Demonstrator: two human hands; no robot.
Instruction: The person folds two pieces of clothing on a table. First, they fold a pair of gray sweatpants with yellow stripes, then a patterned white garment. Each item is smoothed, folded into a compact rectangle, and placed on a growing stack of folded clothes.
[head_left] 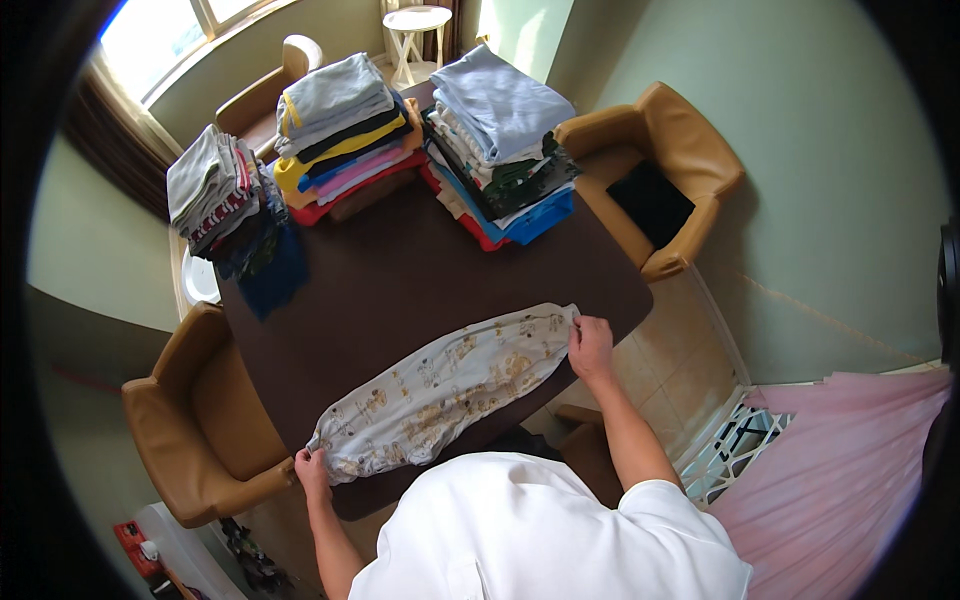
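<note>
A pair of white printed trousers (450,385) with brown and gold figures lies stretched in a long strip across the near side of the dark brown table (400,265). At its gathered left end, my left hand (312,470) is closed, pinching a corner by the table's edge. My right hand (590,345) grips the narrower far right end, fingers closed over the cloth. The fabric looks fairly taut between both hands, with wrinkles along its lower edge.
Folded clothes stand at the table's far side: a left stack (212,190), a middle stack (345,135) and a right stack (500,130). A dark blue garment (270,265) lies beside the left stack. Tan armchairs (215,400) surround the table; one holds a black cushion (650,203).
</note>
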